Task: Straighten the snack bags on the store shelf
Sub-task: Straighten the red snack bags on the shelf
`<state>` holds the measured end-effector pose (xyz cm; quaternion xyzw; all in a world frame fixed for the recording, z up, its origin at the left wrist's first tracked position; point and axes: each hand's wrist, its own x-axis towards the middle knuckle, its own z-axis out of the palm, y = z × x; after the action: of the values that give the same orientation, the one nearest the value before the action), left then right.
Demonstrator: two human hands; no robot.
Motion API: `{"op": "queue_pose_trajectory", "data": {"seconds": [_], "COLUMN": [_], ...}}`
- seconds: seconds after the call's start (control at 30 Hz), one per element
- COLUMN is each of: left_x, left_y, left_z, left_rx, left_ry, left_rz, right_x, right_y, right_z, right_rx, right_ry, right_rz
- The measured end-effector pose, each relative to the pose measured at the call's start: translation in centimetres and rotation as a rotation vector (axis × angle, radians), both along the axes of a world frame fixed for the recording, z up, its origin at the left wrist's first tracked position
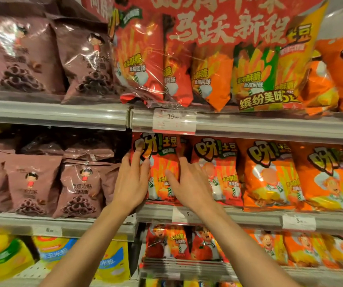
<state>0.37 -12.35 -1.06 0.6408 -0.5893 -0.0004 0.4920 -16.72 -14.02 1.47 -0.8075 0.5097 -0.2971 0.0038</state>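
Both hands, left (132, 181) and right (189, 186), flat and loose on the red snack bag (162, 162) standing on the middle shelf (249, 216); light, puffy, slippery, so best held by its side edges.

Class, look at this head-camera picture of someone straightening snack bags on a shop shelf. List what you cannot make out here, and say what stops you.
- Head view: lower front of the red snack bag, covered by the left hand and right hand.
- Small print on the price tag: blurred by glare.
- Top banner: upper line cut off by the frame edge.
- Yellow bags at bottom left: motion-blurred, text unreadable.
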Motion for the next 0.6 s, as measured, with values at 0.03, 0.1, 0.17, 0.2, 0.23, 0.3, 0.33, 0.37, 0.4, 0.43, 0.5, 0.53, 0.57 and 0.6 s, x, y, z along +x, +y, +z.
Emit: {"op": "queue_pose_trajectory", "data": {"seconds": [0.03, 0.1, 0.17, 0.2, 0.23, 0.3, 0.33, 0.37, 0.4, 0.43, 0.5, 0.53, 0.57, 0.6], "left_x": [-0.3, -0.9, -1.8, -2.1, -2.3, -2.3, -2.1, -1.8, -1.5, -1.3, -1.4, -1.7, -2.1, -2.6], "left_y": [-0.1, -0.4, -0.6, -0.7, -0.7, -0.6, -0.4, -0.1, 0.2, 0.4, 0.2, 0.0, -0.3, -0.8], "left_z": [-0.1, -0.4, -0.5, -0.5, -0.5, -0.3, -0.3, -0.2, -0.2, 0.0, 0.6, 1.0, 1.3, 1.5], "left_rx": [0.011, 0.032, 0.032, 0.028, 0.030, 0.045, 0.039, 0.008, -0.051, -0.123, -0.197, -0.188, -0.165, -0.141], "left_ry": [0.008, 0.024, 0.038, 0.043, 0.043, 0.038, 0.022, -0.020, -0.092, -0.189, -0.398, -0.491, -0.570, -0.635], "left_rz": [-0.006, -0.017, -0.020, -0.017, -0.014, -0.006, 0.009, 0.034, 0.066, 0.092, 0.111, 0.112, 0.109, 0.102], "right_x": [-0.2, -0.9, -1.6, -1.8, -1.9, -2.6, -3.2, -4.0, -4.9, -5.8, -7.2, -7.4, -7.4, -7.2], "right_y": [0.0, -0.2, -0.3, -0.4, -0.5, -0.5, -0.5, -0.6, -0.9, -1.2, -1.9, -2.3, -2.5, -2.8], "right_z": [-0.1, -0.3, -0.5, -0.6, -0.6, -0.7, -0.7, -0.8, -0.9, -0.9, -1.2, -1.5, -1.7, -1.9], "right_rx": [0.024, 0.048, 0.062, 0.069, 0.067, -0.006, -0.082, -0.165, -0.236, -0.282, -0.272, -0.224, -0.171, -0.130], "right_ry": [-0.033, -0.115, -0.156, -0.165, -0.172, -0.180, -0.179, -0.176, -0.172, -0.160, -0.078, -0.023, 0.026, 0.069], "right_rz": [0.006, 0.026, 0.031, 0.040, 0.057, 0.077, 0.059, 0.020, -0.034, -0.099, -0.215, -0.246, -0.262, -0.273]}}
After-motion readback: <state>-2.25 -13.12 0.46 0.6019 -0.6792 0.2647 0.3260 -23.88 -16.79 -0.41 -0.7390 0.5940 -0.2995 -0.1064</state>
